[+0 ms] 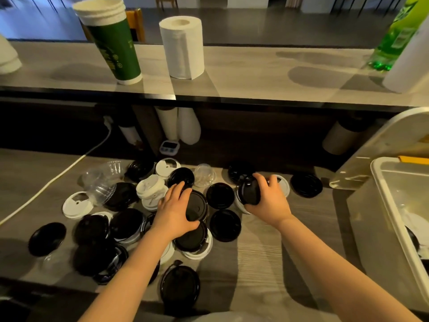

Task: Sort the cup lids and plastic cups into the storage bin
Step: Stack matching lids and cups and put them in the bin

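Note:
Several black lids and white lids lie scattered over the wooden counter. Clear plastic cups lie on their sides at the left, and a clear dome lid sits further back. My left hand grips the rim of a black lid in the middle of the pile. My right hand holds a small stack of black lids, tilted above a white lid. The storage bin, translucent white, stands at the right edge with lids inside.
A raised shelf behind the counter carries a green paper cup stack, a paper towel roll and a green bottle. A white cable crosses the counter at left. A small timer and white rolls sit under the shelf.

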The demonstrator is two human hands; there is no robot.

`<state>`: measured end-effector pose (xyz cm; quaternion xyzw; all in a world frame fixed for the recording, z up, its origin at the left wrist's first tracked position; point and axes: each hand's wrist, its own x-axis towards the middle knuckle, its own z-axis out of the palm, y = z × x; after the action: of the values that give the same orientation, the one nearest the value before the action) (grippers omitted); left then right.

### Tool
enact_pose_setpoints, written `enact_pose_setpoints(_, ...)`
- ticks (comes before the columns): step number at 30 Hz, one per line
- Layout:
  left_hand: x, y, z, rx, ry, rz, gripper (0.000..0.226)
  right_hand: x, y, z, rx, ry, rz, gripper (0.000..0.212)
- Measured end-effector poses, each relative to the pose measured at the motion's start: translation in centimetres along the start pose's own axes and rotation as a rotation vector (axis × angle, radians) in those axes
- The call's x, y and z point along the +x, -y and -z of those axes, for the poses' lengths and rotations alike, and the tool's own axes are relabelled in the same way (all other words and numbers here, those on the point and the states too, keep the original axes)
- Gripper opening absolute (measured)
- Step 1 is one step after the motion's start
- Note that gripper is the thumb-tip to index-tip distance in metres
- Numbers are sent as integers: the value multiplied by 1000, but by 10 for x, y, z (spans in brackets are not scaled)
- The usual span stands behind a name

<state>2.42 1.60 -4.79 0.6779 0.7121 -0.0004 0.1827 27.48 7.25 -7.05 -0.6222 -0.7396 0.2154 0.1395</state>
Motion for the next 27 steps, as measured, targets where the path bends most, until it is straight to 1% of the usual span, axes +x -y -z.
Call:
enact_pose_setpoints(3,-14,-6,10,-77,-122,-41,91,-10,20,13,305,-47,-30,92)
enact_pose_setpoints(5,-23,-13,16,-178,-173,-78,89,-18,39,23,472,-58,-27,91)
enact_pose_setpoints(7,-29,-21,19,-325,-198,-87,87,-27,56,29,578,-14,3,88)
enact_pose_setpoints(10,-35,-33,15,-535,-232,-67,86,-37,73,26,684,110,52,83)
enact_pose_setpoints(13,-39,-40,10,-728,-185,-17,88,-46,76,22,822,248,27,77)
enact_pose_setpoints(15,-43,-38,5,-893,-109,13,85,-54,75,22,945,349,15,83)
enact_pose_setpoints(17,-46,-35,-1,-1069,-31,16,74,-60,74,20,1027,409,21,85)
enact_pose_setpoints(18,-49,-34,-3,-1187,-5,16,64,-62,74,20,1047,420,22,84)
enact_pose_setpoints(20,-54,-35,-2,-1536,46,52,46,-65,75,19,1022,418,34,83)
enact_pose_setpoints(22,-59,-36,4,-1856,131,80,39,-65,76,16,873,395,65,87)
enact_pose_setpoints(23,-61,-36,5,-1925,162,69,34,-65,76,13,744,378,96,91)
enact_pose_setpoints(25,-63,-37,4,-1948,170,86,32,-66,80,5,512,336,169,98)
enact_pose_setpoints(27,-63,-35,-1,-1922,97,160,34,-69,87,-2,435,301,228,100)
